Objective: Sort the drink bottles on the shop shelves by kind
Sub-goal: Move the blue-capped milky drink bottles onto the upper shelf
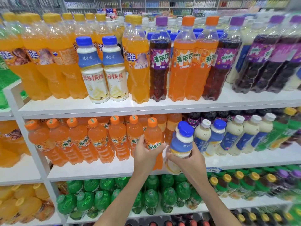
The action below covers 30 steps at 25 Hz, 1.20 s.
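While the left hand (145, 152) grips an orange soda bottle (153, 136), the right hand (189, 162) grips a blue-capped milk drink bottle (181, 141).
Both grips close round the bottle bodies at centre frame, just before the middle shelf (97, 170).

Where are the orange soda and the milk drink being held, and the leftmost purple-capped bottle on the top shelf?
Orange soda (154, 135): head view, orange body above label.
Milk drink (179, 142): head view, blue label.
Purple-capped bottle (160, 60): head view, purple label.
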### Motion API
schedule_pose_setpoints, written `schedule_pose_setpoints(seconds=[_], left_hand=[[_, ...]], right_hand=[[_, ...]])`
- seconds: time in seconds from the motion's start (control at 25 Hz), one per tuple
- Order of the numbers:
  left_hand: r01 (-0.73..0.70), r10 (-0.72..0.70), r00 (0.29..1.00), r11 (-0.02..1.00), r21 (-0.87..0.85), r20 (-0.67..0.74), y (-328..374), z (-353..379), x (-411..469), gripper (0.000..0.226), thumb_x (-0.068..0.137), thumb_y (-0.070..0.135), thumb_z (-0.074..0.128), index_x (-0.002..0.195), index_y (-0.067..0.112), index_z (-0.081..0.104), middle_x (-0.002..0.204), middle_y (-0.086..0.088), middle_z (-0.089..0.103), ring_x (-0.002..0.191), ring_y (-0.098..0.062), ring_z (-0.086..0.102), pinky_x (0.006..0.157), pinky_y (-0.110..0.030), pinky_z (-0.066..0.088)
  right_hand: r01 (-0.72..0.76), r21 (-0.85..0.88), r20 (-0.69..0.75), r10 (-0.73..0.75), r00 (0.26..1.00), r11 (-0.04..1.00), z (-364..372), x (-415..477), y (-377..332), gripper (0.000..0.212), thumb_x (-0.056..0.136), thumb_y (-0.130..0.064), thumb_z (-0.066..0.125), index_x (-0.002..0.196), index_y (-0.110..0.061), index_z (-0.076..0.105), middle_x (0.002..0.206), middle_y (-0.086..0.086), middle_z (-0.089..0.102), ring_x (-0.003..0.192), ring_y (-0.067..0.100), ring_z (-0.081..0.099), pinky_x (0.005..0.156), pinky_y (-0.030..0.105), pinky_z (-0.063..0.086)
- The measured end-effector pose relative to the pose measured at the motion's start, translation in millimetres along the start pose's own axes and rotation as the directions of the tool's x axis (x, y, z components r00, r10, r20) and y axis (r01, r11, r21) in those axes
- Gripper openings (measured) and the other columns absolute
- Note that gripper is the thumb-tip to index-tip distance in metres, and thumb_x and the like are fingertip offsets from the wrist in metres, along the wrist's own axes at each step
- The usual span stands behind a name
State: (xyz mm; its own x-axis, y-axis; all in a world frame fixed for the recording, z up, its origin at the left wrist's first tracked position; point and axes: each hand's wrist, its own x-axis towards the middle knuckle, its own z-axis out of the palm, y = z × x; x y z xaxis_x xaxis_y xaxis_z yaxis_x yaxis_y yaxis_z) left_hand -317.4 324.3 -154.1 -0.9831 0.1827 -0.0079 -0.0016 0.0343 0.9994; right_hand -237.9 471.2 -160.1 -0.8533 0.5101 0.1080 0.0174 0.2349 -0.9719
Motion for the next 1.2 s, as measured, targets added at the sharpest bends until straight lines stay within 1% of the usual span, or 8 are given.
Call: schedule_pose_setpoints(seconds=[0.16, 0.28, 0.36, 0.52, 0.6, 0.72, 0.88, 1.2], left_hand=[[-0.016, 0.025, 0.996, 0.994, 0.107, -0.085, -4.9, 19.4, 8.0, 0.08, 0.071, 0.048, 0.086, 0.137, 0.015, 0.056, 0.12, 0.005, 0.072, 0.112, -0.015, 0.067, 0.1, -0.047, 0.055], [-0.055, 0.071, 0.993, 0.987, 0.153, -0.096, -13.1, 24.1, 15.8, 0.057, 0.082, 0.031, 0.085, 0.129, 0.02, 0.057, 0.115, 0.007, 0.069, 0.108, -0.01, 0.064, 0.098, -0.044, 0.054], [-0.061, 0.077, 0.993, 0.984, 0.166, -0.093, -17.2, 25.1, 16.7, 0.053, 0.085, 0.029, 0.083, 0.13, 0.024, 0.055, 0.116, 0.011, 0.068, 0.109, -0.006, 0.063, 0.098, -0.041, 0.054], [-0.019, 0.039, 0.993, 0.985, 0.173, -0.112, -34.4, 24.2, 15.3, 0.057, 0.084, 0.03, 0.084, 0.133, 0.029, 0.056, 0.122, 0.013, 0.069, 0.114, -0.008, 0.064, 0.097, -0.037, 0.055], [0.043, -0.017, 0.991, 0.98, 0.192, -0.132, -47.6, 23.0, 9.5, 0.049, 0.086, 0.026, 0.083, 0.129, 0.029, 0.06, 0.115, 0.017, 0.072, 0.108, -0.007, 0.067, 0.095, -0.04, 0.057], [0.117, -0.049, 0.979, 0.928, 0.354, -0.196, -54.7, 26.4, 5.9, 0.037, 0.088, 0.041, 0.079, 0.115, 0.021, 0.065, 0.096, 0.011, 0.074, 0.093, -0.019, 0.068, 0.085, -0.045, 0.057], [0.215, -0.084, 0.964, 0.802, 0.557, -0.251, -39.8, 32.6, 8.0, 0.043, 0.093, 0.045, 0.073, 0.085, 0.005, 0.059, 0.076, -0.005, 0.06, 0.069, -0.024, 0.055, 0.057, -0.032, 0.039], [0.25, -0.134, 0.963, 0.771, 0.586, -0.235, -39.7, 32.9, 23.3, 0.049, 0.094, 0.051, 0.068, 0.074, 0.008, 0.053, 0.079, -0.013, 0.063, 0.074, -0.034, 0.059, 0.057, -0.038, 0.042]], right_hand=[[0.025, -0.083, -0.01, -0.026, 1.0, 0.996, -2.2, -0.9, 5.6, 0.044, 0.069, -0.03, 0.091, 0.103, -0.024, 0.063, 0.089, -0.011, 0.074, 0.084, 0.004, 0.07, 0.073, 0.03, 0.06], [0.098, -0.172, -0.021, -0.103, 0.994, 0.98, -2.0, -1.0, 11.8, 0.047, 0.066, -0.036, 0.091, 0.099, -0.021, 0.061, 0.086, -0.009, 0.072, 0.083, 0.002, 0.068, 0.067, 0.018, 0.053], [0.097, -0.171, -0.011, -0.1, 0.995, 0.981, -2.4, -1.3, 11.8, 0.046, 0.066, -0.028, 0.093, 0.099, -0.024, 0.061, 0.089, -0.012, 0.072, 0.084, -0.002, 0.067, 0.066, 0.01, 0.049], [0.08, -0.159, 0.026, -0.077, 0.997, 0.984, -2.4, 0.8, 12.4, 0.046, 0.068, -0.03, 0.093, 0.102, -0.029, 0.062, 0.093, -0.011, 0.074, 0.087, 0.002, 0.069, 0.069, 0.016, 0.054], [0.071, -0.152, 0.036, -0.066, 0.997, 0.986, -3.2, 0.9, 11.0, 0.046, 0.069, -0.031, 0.093, 0.103, -0.028, 0.063, 0.093, -0.011, 0.074, 0.087, 0.004, 0.069, 0.071, 0.022, 0.057], [0.055, -0.15, 0.039, -0.05, 0.998, 0.987, -5.6, 0.2, 9.5, 0.045, 0.069, -0.032, 0.092, 0.103, -0.026, 0.063, 0.092, -0.011, 0.074, 0.085, 0.005, 0.069, 0.071, 0.025, 0.058], [0.033, -0.155, 0.047, -0.026, 0.999, 0.987, -9.3, -0.8, 8.8, 0.045, 0.07, -0.036, 0.092, 0.103, -0.026, 0.062, 0.092, -0.011, 0.073, 0.086, 0.003, 0.068, 0.072, 0.025, 0.058], [0.012, -0.154, 0.057, -0.003, 0.998, 0.988, -18.2, -3.6, 3.5, 0.043, 0.07, -0.034, 0.091, 0.1, -0.027, 0.061, 0.088, -0.013, 0.072, 0.083, -0.002, 0.066, 0.065, 0.01, 0.05]])
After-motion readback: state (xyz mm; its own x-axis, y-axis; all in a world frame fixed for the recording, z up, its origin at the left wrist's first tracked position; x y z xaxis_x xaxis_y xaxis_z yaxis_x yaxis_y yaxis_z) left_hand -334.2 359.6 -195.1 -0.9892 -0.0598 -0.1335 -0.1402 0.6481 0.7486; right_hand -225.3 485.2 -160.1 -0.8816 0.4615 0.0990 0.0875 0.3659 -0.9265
